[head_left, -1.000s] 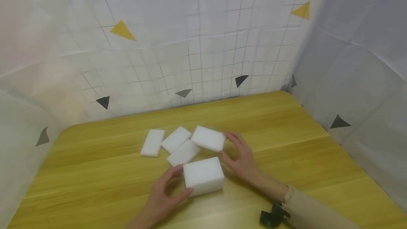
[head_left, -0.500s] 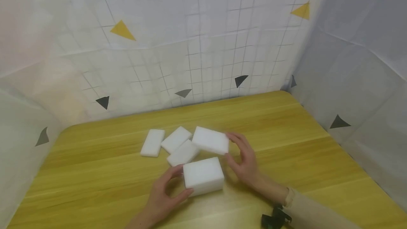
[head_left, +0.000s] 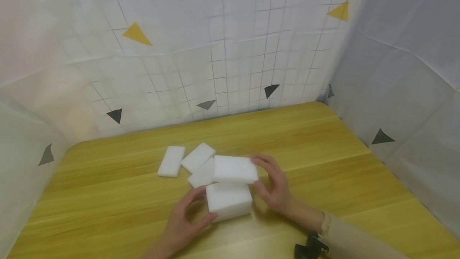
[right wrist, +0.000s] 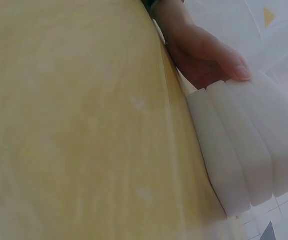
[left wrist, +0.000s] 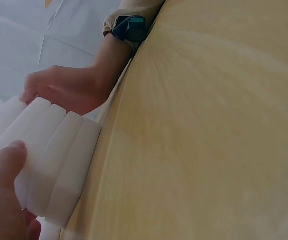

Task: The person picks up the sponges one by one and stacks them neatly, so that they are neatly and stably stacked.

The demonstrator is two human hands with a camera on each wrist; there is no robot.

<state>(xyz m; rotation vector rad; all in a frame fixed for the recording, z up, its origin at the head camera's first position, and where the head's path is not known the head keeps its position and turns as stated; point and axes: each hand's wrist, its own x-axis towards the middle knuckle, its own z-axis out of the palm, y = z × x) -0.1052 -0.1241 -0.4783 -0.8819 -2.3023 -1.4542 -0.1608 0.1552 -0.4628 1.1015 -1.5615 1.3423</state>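
A yellow wood-grain counter (head_left: 323, 159), walled on three sides by white sheeting printed with a grid and small triangles (head_left: 223, 51), carries a cluster of white foam sponges near its middle. At the front of the cluster stands a stack of sponges (head_left: 229, 202); the wrist views show several slabs pressed face to face in it. The left hand (head_left: 185, 221) has its grip closed around the stack's left end, thumb against the near side and fingers curled behind. The right hand (head_left: 274, 185) has its grip clamped on a single white sponge (head_left: 235, 169), thumb at the near edge and fingers over the far edge, holding it flat over the top of the stack; whether the sponge touches the stack cannot be told. Three loose sponges lie flat on the counter behind and to the left: one (head_left: 202, 174) partly hidden under the held sponge, one (head_left: 198, 157) angled beside it, one (head_left: 171, 161) furthest left. A dark wrist-worn device (head_left: 310, 248) shows below the right sleeve (head_left: 355, 241).
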